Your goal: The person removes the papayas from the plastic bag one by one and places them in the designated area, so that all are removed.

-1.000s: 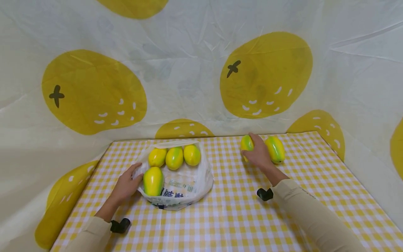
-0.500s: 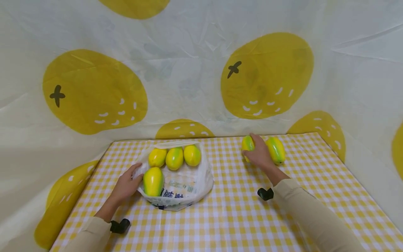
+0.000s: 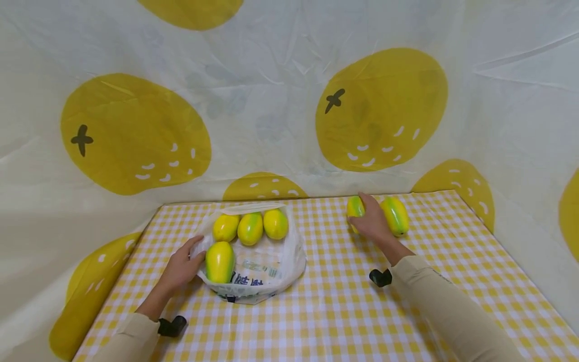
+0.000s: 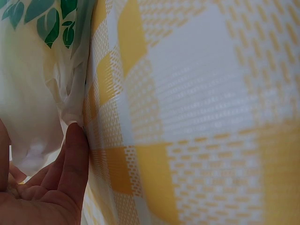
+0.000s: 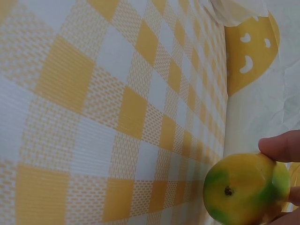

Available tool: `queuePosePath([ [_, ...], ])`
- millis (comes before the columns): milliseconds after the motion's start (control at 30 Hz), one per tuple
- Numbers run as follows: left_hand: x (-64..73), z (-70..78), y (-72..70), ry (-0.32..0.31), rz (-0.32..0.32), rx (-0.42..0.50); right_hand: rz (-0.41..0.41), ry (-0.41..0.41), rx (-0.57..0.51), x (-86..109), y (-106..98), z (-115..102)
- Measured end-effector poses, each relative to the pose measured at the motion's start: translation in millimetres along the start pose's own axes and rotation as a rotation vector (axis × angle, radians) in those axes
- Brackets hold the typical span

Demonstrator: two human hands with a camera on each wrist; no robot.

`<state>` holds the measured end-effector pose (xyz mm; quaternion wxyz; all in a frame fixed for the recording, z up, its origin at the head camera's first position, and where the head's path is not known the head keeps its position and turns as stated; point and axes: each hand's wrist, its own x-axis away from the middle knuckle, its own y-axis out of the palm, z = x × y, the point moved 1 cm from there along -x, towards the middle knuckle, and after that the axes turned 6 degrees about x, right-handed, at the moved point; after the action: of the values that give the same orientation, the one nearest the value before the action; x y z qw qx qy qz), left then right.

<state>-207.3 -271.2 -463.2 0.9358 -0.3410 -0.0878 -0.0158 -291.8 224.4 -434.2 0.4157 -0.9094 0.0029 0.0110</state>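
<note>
Though it sits well apart to the right of the plastic bag [image 3: 295, 251], level with the bag's back half, the held fruit [image 3: 355, 207], yellow and green, lies directly under and between the fingers [image 5: 295, 193] of the right hand [image 3: 373, 219]. That sideways gap between bag and fruit looks like the relation any move of it would turn on. The fruit's long axis seems to run front to back, across the line towards the bag, with its dark-spotted end facing the person (the right wrist view shows that end squarely). The thumb [image 5: 281, 146] presses the flank towards the bag and the fingers take the flank away from it, so they are clamped on the fruit; whether its underside touches the tabletop [image 3: 325, 306] I cannot tell.

Just beyond the right hand, farther right of the bag, rests a second fruit [image 3: 395, 216], also lengthwise. Inside the bag, three fruits [image 3: 250, 229] make a row along its back and a fourth fruit [image 3: 220, 261] lies at its left. The left hand [image 3: 179, 266], much the nearer to the bag, pinches its left edge between thumb and fingers. Behind the bag rises a printed cloth [image 3: 271, 125].
</note>
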Motion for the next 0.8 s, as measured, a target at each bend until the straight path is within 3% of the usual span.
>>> queuePosePath([
  [800,1.1,3.7,0.6,-0.023,0.015,0.017,-0.014,0.008,0.031,-2.9,4.4,7.6],
])
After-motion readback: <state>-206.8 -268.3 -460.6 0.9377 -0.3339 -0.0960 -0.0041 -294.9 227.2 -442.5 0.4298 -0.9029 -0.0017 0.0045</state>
